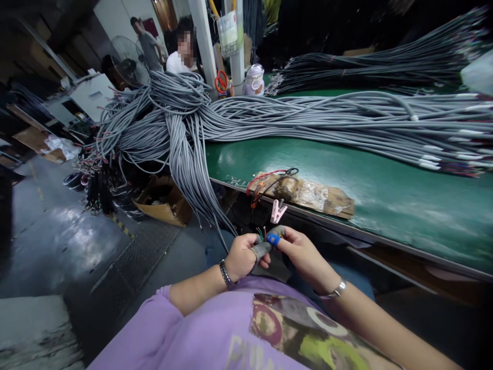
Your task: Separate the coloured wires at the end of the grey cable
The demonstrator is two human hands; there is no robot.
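Note:
In front of my lap, my left hand is closed around the end of a grey cable, whose thin coloured wires fan out above the fingertips. My right hand meets it from the right, thumb and forefinger pinched at the same wires. Grey and blue finger covers wrap some of the fingertips. A pink clip sits just above my hands at the bench edge. Behind it lies a worn wooden board with red and black leads and a brownish lump on top.
Long grey cables stretch across the green bench and droop over its left edge. Darker cables lie behind. A light purple container and orange-handled scissors are near the post. A cardboard box stands below; two people are farther back.

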